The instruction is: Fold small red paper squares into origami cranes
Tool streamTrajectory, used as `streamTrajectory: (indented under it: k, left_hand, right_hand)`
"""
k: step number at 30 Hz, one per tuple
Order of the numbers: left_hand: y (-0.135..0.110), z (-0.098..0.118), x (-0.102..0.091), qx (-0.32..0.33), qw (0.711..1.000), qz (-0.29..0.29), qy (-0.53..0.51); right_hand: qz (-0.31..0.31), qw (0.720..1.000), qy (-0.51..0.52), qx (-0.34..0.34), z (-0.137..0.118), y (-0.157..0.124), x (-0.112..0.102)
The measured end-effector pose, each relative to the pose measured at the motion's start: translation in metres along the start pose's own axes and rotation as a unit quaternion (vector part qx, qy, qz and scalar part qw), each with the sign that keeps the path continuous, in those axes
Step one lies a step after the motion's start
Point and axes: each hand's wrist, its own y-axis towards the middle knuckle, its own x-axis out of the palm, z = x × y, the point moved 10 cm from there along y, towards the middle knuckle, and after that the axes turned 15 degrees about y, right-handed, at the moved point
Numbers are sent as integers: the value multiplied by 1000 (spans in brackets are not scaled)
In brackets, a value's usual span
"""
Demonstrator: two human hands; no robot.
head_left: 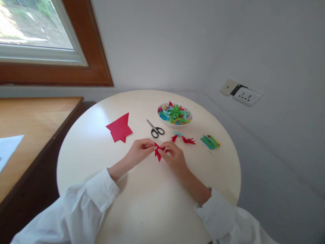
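Between my two hands is a small folded red paper piece (158,154) with pointed flaps hanging down. My left hand (141,150) pinches its left side with thumb and fingers. On the other side my right hand (175,158) grips it the same way, its fingers curled. Black-handled scissors (155,130) lie just beyond my hands, blades pointing away to the left. Two folded red paper figures (189,140) and a light blue one (178,134) rest past my right hand. Flat red paper sheets (119,127) overlap on the table to the left.
A white oval bowl (175,125) full of colourful folded paper figures stands toward the back of the round white table (147,210). Green, blue and yellow paper strips (210,142) lie at the right. A wooden desk (38,115) is at the left, and a wall socket (246,96) at the right.
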Motion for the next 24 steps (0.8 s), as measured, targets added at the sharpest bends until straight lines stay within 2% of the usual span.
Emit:
streamTrajectory:
  k: [4,9,12,16,24]
  left_hand:
    - [6,7,4,-2,1000,-18,-4]
    - [12,0,8,17,1000,-13,2]
    - [12,-7,13,35,999,-32,-4]
    - [9,-12,11,44,998,-30,16]
    - [3,8,-1,74,989,5,131]
  right_hand:
    - [8,990,128,62,17,7,-2]
    - [13,976,191,101,27,13,-4]
    - [12,979,176,106,27,12,-4]
    - [-3,986,129,101,24,11,-1]
    - [-4,989,106,100,24,11,-4]
